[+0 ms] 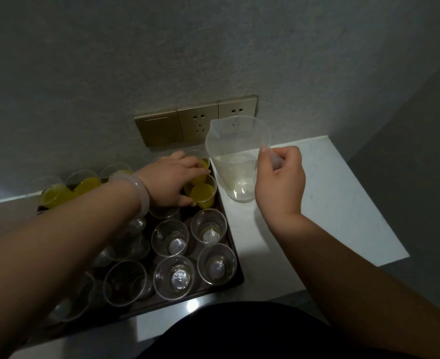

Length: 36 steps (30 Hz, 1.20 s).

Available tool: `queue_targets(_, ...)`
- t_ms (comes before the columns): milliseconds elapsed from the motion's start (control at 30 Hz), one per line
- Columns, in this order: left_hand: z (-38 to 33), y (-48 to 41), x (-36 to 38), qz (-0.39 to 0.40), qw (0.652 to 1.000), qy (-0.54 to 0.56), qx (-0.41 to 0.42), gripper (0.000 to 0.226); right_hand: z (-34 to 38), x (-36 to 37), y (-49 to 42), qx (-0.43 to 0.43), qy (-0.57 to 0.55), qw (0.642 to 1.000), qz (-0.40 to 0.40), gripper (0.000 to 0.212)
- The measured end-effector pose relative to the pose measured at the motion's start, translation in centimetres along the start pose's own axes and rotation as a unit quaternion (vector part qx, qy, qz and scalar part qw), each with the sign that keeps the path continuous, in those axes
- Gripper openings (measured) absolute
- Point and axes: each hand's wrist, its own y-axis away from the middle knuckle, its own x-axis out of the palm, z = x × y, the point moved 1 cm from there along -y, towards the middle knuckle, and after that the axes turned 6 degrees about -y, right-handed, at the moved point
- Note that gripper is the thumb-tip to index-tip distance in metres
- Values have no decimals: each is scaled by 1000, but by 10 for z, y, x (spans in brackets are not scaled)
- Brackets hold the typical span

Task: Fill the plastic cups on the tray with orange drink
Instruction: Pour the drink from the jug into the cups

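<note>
**Far row filled, jug looks dry: left hand among the full cups**

- Tray [239,275]: dark, on a pale counter [317,203] against the wall, left of centre. It holds clear plastic cups in rows.
- Filled cups [203,193]: orange drink shows only in the far row, from the far-left corner to the far-right corner.
- Empty cups [173,277]: the middle and near rows look dry. The left side is partly hidden by the forearm.
- Left hand [172,177]: reaches across the tray to the far-right corner. The fingers are bent over the full cups there, with the thumb beside the nearer one. Whether they close on a single cup I cannot tell. There is a pale bracelet [141,193] at the wrist.
- Right hand [278,182]: curled round the handle of a clear jug [237,161], thumb up by the rim. The jug is tilted, spout to the far left, just right of the tray over the counter. No orange is visible inside. I cannot tell if its base touches the counter.
- Wall sockets [200,120] sit directly behind the jug.

Judgement on the step: the left hand seems to be steadying or shifting a full cup.
- These cups are thin and will flex, so hold one low on the wall with light pressure and slide it rather than lift it.
- Keep the forearm high so it does not knock over the empty cups beneath it.
- The jug probably needs refilling before the next row.
- Pour with the spout low over each rim, away from the sockets.
</note>
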Motion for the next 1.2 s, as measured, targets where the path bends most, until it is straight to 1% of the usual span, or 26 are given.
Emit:
queue_targets(200,-2,2,-3,3,1000,27,-4,84,3,1,2,-2,-2,1000,-5,19)
queue_targets(333,-2,9,-6,-29,996,78,-21,75,10,2,4,-12,-12,1000,-12,17)
queue_targets(433,-1,19,-10,-92,986,135,-43,67,17,4,5,-21,-19,999,-24,18)
queue_targets(533,2,32,-18,-171,964,189,-74,54,28,3,8,-39,-31,998,-45,17)
queue_targets(667,6,55,-26,-260,935,212,-116,38,52,5,15,-72,-65,994,-59,14)
queue_targets(800,15,80,-30,-314,902,235,-180,29,78,14,28,-101,-102,989,-36,15)
queue_targets(900,22,98,-29,-323,888,245,-217,27,91,26,43,-110,-118,987,-3,16)
queue_targets(1067,31,129,-23,-306,885,256,-240,16,101,48,65,-116,-117,986,31,17)
queue_targets(1200,40,158,-15,-305,876,268,-262,11,107,70,85,-107,-126,985,55,19)
